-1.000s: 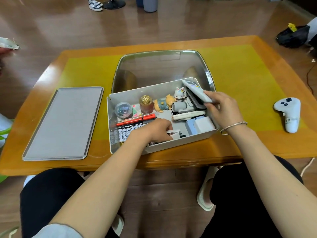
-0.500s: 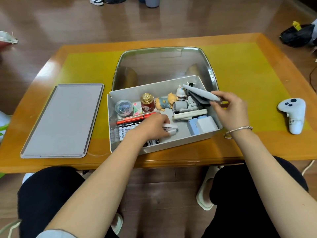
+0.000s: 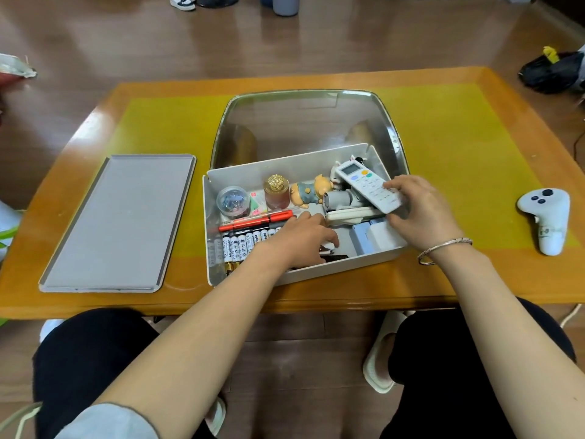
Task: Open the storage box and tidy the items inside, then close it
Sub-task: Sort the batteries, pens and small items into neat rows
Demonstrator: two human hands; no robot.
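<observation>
While the open storage box (image 3: pixel 285 172) sits on the surface (image 3: pixel 459 128) with its lid (image 3: pixel 120 223) lying flat beside it, the right hand (image 3: pixel 421 213) pinches a white remote (image 3: pixel 367 186) between fingers and thumb over the box, and the left hand (image 3: pixel 304 239) reaches inside, fingers curled over small dark items.

A living room in a home is showing here: a low wooden desk (image 3: pixel 474 280) is sitting on glossy wood flooring (image 3: pixel 95 42), sneakers (image 3: pixel 182 1) are lying at the top of the frame, and slippers (image 3: pixel 380 353) are resting at bottom centre beside household clutter in a storage box (image 3: pixel 316 274).
</observation>
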